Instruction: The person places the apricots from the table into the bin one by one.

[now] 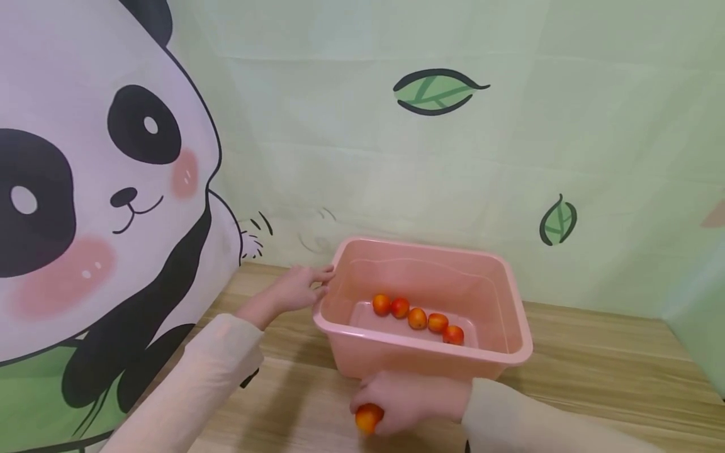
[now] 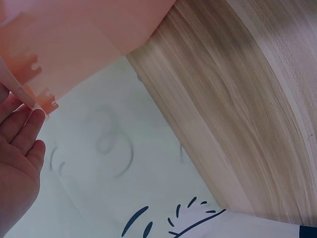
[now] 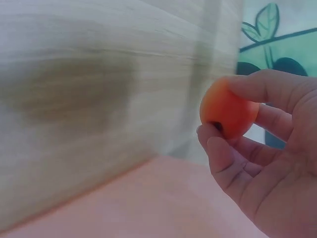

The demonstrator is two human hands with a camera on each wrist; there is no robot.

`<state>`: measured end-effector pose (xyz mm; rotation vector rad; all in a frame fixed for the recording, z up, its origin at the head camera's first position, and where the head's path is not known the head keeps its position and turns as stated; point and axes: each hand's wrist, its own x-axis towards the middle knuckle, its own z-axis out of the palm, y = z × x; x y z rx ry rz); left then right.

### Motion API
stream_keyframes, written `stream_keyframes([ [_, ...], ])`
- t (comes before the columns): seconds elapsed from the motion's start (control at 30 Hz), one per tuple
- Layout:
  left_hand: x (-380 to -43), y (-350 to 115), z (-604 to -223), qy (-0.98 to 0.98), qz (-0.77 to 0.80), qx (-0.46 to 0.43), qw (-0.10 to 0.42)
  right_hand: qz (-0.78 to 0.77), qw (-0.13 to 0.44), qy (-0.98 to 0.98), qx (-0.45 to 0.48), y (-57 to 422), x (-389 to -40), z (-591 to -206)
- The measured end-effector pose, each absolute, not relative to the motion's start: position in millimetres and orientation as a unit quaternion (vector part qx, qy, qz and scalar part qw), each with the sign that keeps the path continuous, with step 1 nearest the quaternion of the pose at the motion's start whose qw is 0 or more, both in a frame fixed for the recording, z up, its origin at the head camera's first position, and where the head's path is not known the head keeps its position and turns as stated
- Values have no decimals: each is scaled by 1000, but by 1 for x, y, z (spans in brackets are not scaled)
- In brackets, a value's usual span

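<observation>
Between the thumb and fingers of my right hand point(image 1: 399, 399) is a small round orange-red fruit point(image 1: 369, 418), held low over the table in front of the pink plastic bin point(image 1: 421, 343). The right wrist view shows that fruit point(image 3: 228, 109) pinched at the fingertips, with a dark spot at one end. My left hand point(image 1: 297, 288) reaches to the bin's left rim, its fingers lightly bent and touching the edge. In the left wrist view its fingertips point(image 2: 35, 119) lie against the rim's outer side. Inside the bin, several similar fruits point(image 1: 417, 318) lie in a slanting row on the floor.
The bin stands on a wood-grain table point(image 1: 600, 358), near its back edge. Behind it hangs a pale green cloth backdrop point(image 1: 351, 145) printed with leaves, and a large cartoon panda point(image 1: 136, 207) fills the left side.
</observation>
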<state>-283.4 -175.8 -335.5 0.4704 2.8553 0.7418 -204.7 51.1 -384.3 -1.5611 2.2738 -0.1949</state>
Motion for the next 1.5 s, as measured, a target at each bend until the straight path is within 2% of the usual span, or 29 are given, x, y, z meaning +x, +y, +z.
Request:
stream_keyframes([
  [0.3, -283, -178, -334, 954, 243, 160, 73, -68, 179, 809, -555, 57, -209, -344],
  [0.67, -284, -178, -333, 956, 236, 160, 71, -107, 222, 832, -496, 58, -216, -284],
  [0.87, -283, -178, -333, 955, 241, 158, 76, -113, 232, 855, -450, 58, -231, -266],
  [1.03, -283, -179, -333, 953, 246, 155, 82, -138, 248, 870, -403, 63, -246, -259],
  [1.27, -283, -179, -336, 953, 245, 153, 86, -267, 313, 884, -222, 73, -250, -245],
  [1.5, -281, -178, -335, 955, 239, 157, 75, -277, 342, 884, -156, 73, -257, -238],
])
